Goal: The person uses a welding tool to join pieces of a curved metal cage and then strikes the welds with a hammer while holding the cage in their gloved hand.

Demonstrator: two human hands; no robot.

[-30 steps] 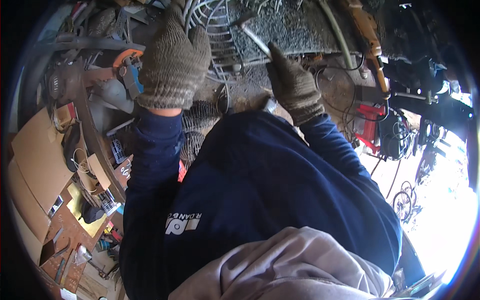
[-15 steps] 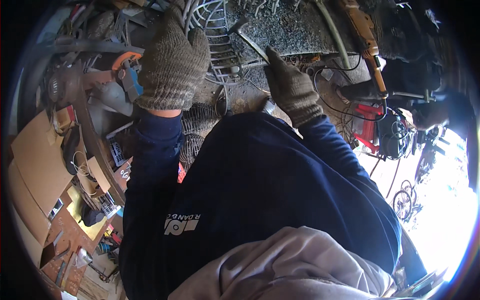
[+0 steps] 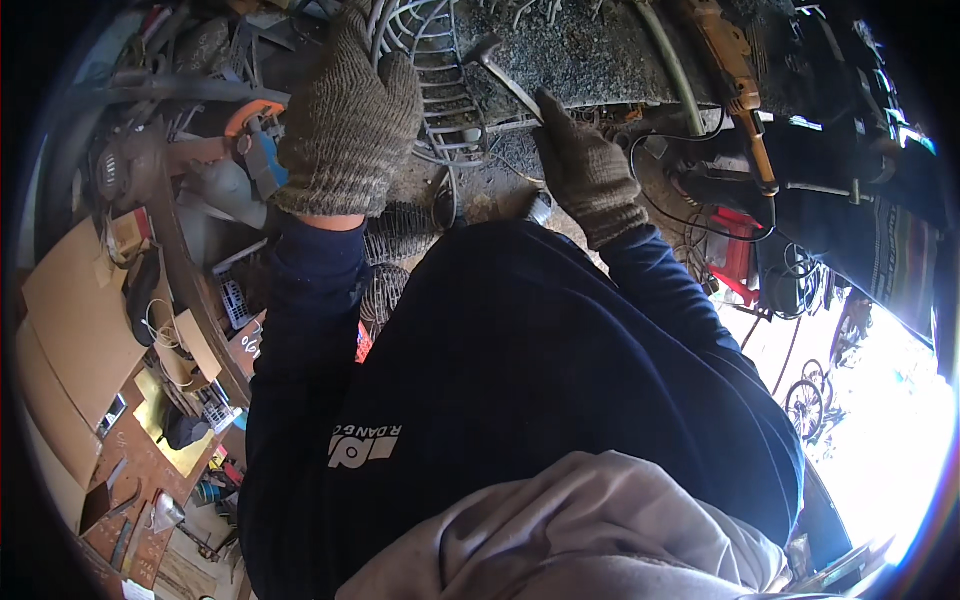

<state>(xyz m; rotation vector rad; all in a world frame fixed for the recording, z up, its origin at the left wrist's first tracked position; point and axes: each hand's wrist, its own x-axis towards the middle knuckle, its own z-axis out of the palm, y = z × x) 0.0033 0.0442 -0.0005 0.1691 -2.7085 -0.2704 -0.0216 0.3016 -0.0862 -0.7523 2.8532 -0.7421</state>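
Note:
My left hand (image 3: 352, 130), in a brown knit glove, reaches up to a curved metal wire rack (image 3: 450, 105) and grips its left edge. Its fingertips are partly hidden at the top of the picture. The rack's bent rods and rungs stand at the edge of a dark, grit-covered workbench (image 3: 590, 50). In my right hand (image 3: 588, 170), also gloved, the fingers are closed round the handle of a small hammer (image 3: 510, 88). The hammer's head points up and left, just right of the rack and apart from it.
An orange power tool (image 3: 735, 75) with a black cord lies along the bench's right side, near a pipe (image 3: 670, 70). A blue-and-orange tool (image 3: 262, 150) sits left of my left hand. More wire racks (image 3: 390, 240) stand below the bench. Cardboard (image 3: 80, 330) leans at left.
The hammer and my right hand have shifted slightly right. My left hand stays on the rack. At the far right, a person in dark clothing has moved, and striped cloth now shows there.

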